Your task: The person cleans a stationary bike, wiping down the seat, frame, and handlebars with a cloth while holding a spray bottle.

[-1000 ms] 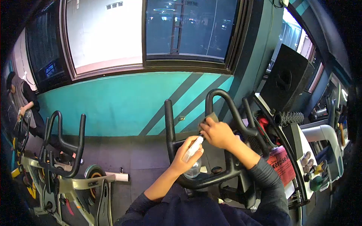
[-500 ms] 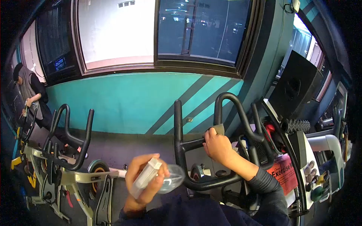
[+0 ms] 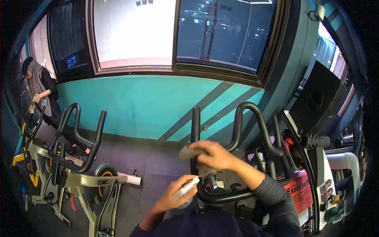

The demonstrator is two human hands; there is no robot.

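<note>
My left hand (image 3: 171,197) is wrapped round a clear spray bottle (image 3: 188,187) with a white spray head, below the near end of a black bike handlebar (image 3: 225,198). Most of the bottle is hidden by my fingers. In my right hand (image 3: 217,156) is a grey-brown cloth (image 3: 204,170), pressed over the left upright grip of that handlebar. Part of the cloth sticks out to the left of the grip, and motion blurs it a little.
Another exercise bike (image 3: 89,181) stands at the left, with a person (image 3: 41,85) working beyond it. A speaker (image 3: 318,96), a red paper sign (image 3: 299,191) and foam rollers sit at the right. A teal wall (image 3: 130,106) with windows is ahead.
My right hand has moved left with the cloth, from the handlebar's inner bar to its left grip. My left hand has shifted right and turned the spray bottle. The view has swung slightly left.
</note>
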